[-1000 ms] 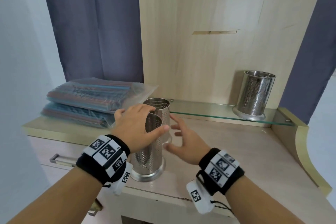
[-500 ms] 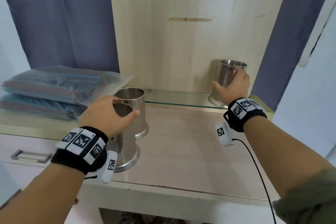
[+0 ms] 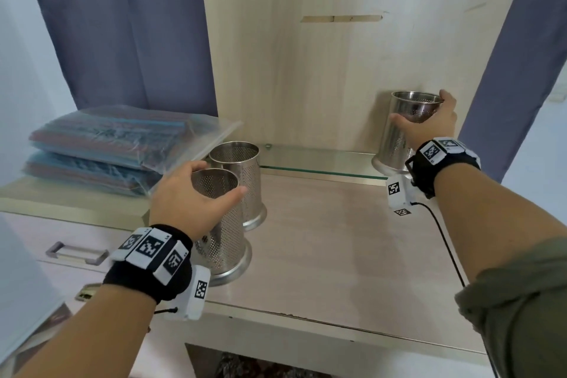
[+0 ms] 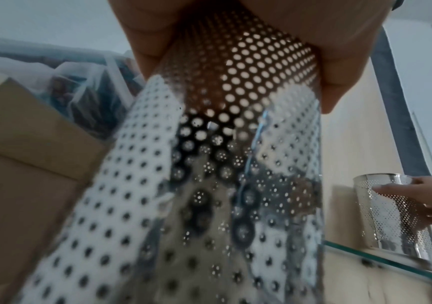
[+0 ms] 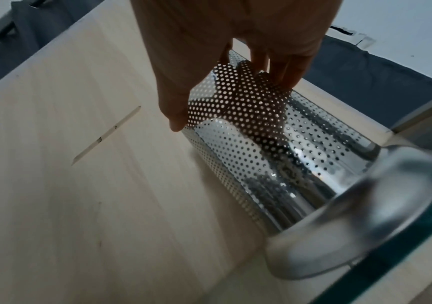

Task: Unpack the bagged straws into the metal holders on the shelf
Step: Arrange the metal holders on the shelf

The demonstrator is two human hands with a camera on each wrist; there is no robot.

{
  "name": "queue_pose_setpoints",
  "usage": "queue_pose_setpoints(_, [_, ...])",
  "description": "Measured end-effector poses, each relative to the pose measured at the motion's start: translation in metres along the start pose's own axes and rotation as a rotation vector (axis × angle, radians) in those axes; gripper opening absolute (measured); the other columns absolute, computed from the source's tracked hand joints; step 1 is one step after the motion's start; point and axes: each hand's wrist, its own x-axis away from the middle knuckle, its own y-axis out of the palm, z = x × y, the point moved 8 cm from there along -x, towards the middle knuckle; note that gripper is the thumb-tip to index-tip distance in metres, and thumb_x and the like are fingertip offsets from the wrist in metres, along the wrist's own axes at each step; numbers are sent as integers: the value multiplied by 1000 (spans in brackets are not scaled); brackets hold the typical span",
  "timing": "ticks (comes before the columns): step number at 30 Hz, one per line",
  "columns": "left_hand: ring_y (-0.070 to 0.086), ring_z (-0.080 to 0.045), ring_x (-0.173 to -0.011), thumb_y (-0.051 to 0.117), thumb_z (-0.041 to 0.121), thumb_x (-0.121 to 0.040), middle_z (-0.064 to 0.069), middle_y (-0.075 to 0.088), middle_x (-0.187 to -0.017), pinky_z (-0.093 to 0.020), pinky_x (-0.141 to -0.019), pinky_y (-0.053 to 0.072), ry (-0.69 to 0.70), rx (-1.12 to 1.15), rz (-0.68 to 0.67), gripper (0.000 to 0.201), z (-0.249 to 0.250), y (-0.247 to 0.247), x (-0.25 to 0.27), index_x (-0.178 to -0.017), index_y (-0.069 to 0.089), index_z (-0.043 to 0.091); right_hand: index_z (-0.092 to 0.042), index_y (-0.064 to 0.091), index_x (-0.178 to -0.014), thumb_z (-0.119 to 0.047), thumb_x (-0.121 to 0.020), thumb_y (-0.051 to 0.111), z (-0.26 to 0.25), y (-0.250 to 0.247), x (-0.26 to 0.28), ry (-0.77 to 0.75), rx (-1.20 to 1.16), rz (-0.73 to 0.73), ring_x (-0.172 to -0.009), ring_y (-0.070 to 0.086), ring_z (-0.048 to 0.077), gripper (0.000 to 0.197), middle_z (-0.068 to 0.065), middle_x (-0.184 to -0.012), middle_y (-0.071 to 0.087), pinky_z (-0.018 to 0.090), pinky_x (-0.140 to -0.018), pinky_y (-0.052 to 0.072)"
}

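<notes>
Three perforated metal holders show in the head view. My left hand (image 3: 196, 193) grips the rim of the nearest holder (image 3: 224, 242), which stands on the wooden counter (image 3: 352, 255); the left wrist view shows its wall (image 4: 209, 185) close up. A second holder (image 3: 242, 175) stands just behind it. My right hand (image 3: 426, 123) grips the upper part of the third holder (image 3: 395, 144) on the glass shelf (image 3: 316, 159) at the back right; the right wrist view shows this holder (image 5: 274, 160) with thumb and fingers curled round it. Two clear bags of coloured straws (image 3: 116, 144) lie stacked at the left.
A wooden back panel (image 3: 337, 70) rises behind the glass shelf, with dark curtains (image 3: 122, 24) on both sides. A drawer handle (image 3: 76, 252) sits below the counter at the left. A cable (image 3: 445, 239) runs from my right wrist across the counter.
My right hand left the near holders, reached to the back right and closed round the holder on the glass shelf. My left hand stayed on the near holder.
</notes>
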Motion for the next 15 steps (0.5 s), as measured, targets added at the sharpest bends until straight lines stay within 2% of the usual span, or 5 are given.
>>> queue_pose_setpoints(3, [55, -17, -116, 75, 66, -61, 4, 61, -124, -36, -98, 43, -1, 18, 6, 76, -1, 1, 1, -122, 57, 24, -25, 34, -139, -44, -67, 83, -3, -4, 7, -34, 16, 25, -104, 56, 22, 90, 6, -130, 46, 34, -90, 49])
queue_pose_setpoints(5, [55, -18, -116, 74, 68, -60, 3, 61, -124, -38, -98, 44, 1, 12, 6, 77, -1, 1, 1, -122, 57, 25, -25, 37, -135, -47, -63, 83, -8, -10, 15, -50, 14, 44, -99, 56, 19, 89, 4, -126, 49, 32, -86, 50])
queue_pose_setpoints(8, [55, -20, -117, 73, 69, -60, 1, 61, -124, -42, -99, 45, 2, 2, 4, 78, -1, 1, 0, -122, 57, 26, -24, 39, -134, -47, -60, 84, -17, -24, 33, -126, -44, 73, -100, 53, 12, 89, 2, -127, 51, 25, -85, 45])
queue_pose_setpoints(12, [55, -18, -116, 74, 67, -62, 2, 61, -124, -40, -98, 46, -7, 11, 4, 78, 1, 1, 1, -124, 57, 24, -28, 41, -128, -54, -56, 84, -18, -41, 68, -201, -97, 48, -106, 60, 12, 87, -3, -123, 56, 29, -91, 50])
queue_pose_setpoints(15, [56, -18, -114, 73, 69, -62, 3, 62, -122, -41, -98, 47, -3, 17, 21, 78, 0, 2, 1, -123, 57, 24, -26, 42, -123, -50, -59, 85, -10, -49, 99, -250, -94, 14, -107, 58, 13, 81, -3, -122, 55, 29, -91, 50])
